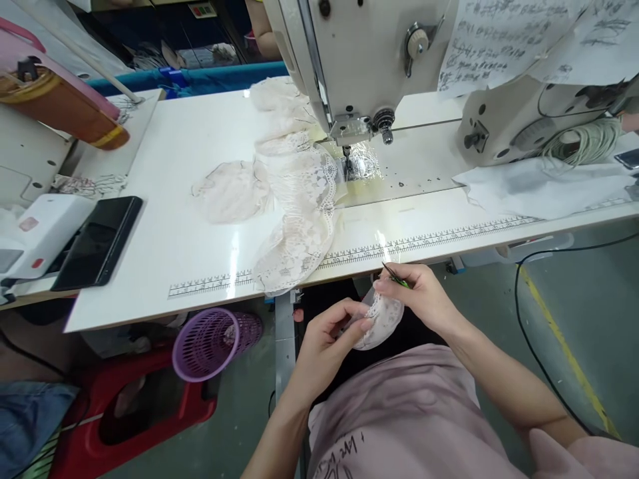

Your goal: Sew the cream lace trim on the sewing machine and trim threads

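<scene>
Over my lap, just off the table's front edge, a small piece of white lace [383, 320] hangs between both hands. My left hand [335, 336] pinches it along its left side with thumb and fingers. On the other side, my right hand [424, 293] is closed around small thread snips [398, 277] with dark tips and a bit of green, tips toward the upper left. Those fingers also touch the lace's upper edge. More cream lace fabric [299, 199] lies bunched on the table, left of the sewing machine's needle [347, 156].
The sewing machine [359, 60] stands behind my hands, with a printed ruler [429, 235] along the table edge. At left are a black phone [100, 243] and an orange-brown cup [64, 100]. A purple basket [210, 346] and a red stool [134, 406] are below.
</scene>
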The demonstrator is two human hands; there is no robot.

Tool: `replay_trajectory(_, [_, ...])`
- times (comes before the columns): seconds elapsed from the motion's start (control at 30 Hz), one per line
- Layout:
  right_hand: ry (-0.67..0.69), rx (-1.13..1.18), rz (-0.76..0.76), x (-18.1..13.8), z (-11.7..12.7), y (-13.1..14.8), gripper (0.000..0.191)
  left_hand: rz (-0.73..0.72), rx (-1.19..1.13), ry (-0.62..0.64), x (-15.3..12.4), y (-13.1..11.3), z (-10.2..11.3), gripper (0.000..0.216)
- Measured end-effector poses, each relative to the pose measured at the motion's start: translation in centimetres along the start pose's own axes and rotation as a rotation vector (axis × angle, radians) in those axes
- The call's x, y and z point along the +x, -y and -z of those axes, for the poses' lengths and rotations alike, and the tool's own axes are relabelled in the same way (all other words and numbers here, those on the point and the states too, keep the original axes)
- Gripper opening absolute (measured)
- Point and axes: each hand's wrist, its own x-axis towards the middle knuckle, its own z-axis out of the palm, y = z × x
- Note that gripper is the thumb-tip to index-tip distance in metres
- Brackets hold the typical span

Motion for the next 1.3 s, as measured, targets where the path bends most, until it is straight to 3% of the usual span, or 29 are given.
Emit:
replay_trajectory(0.13, [-0.108, -0.228, 0.155, 0.0, -0.3, -0.1, 0.033, 0.043, -0.052, -0.03, -0.1, -0.2, 0.0, 0.017])
replay_trajectory(0.27, [-0.261, -0.359, 0.435, -0.6, -0.4, -0.1, 0.002, 0.05, -0.079, -0.145, -0.1, 0.3, 0.0, 0.02])
replay_trajectory(0.33, [-0.294, -0.41, 0.559, -1.0, -0.3, 0.0, 0.013, 0.058, -0.086, -0.184, -0.1, 0.5, 0.0, 0.023])
replay_trajectory(0.4, [-0.198, -0.443, 0.602, -1.4, -0.3, -0.1, 0.021, 0.068, -0.095, -0.182, -0.1, 0.5, -0.1, 0.025])
replay_trajectory(0.53, [-0.04, -0.45, 0.549, -1.6, -0.5, -0.6, 0.028, 0.053, -0.089, -0.152, 0.1, 0.0, -0.3, 0.025])
replay_trajectory(0.73, [-0.027, -0.38, 0.453, -1.3, -0.8, -0.6, 0.003, 0.046, -0.079, -0.092, -0.2, 0.1, -0.2, 0.024])
replay_trajectory(0.87, [0.013, -0.38, 0.351, -0.6, -0.9, -0.2, 0.018, -0.016, -0.102, -0.048, 0.6, 0.5, 0.1, 0.029])
replay_trajectory(0.97, [0.028, -0.414, 0.357, -0.7, -1.1, 0.3, 0.018, -0.033, -0.118, -0.029, 0.5, 0.1, 0.2, 0.028])
replay_trajectory(1.07, [-0.04, -0.449, 0.416, -1.2, -1.2, 1.0, 0.013, 0.002, -0.137, -0.011, -0.4, -0.1, 0.4, 0.026])
replay_trajectory(1.2, [-0.258, -0.457, 0.423, -1.6, -0.7, 1.8, 0.019, 0.065, -0.2, -0.047, -1.4, 0.3, 0.8, 0.024])
replay_trajectory(1.3, [-0.253, -0.427, 0.355, -2.1, -0.4, 2.0, 0.021, 0.112, -0.277, -0.047, -1.8, 0.8, 1.1, 0.026])
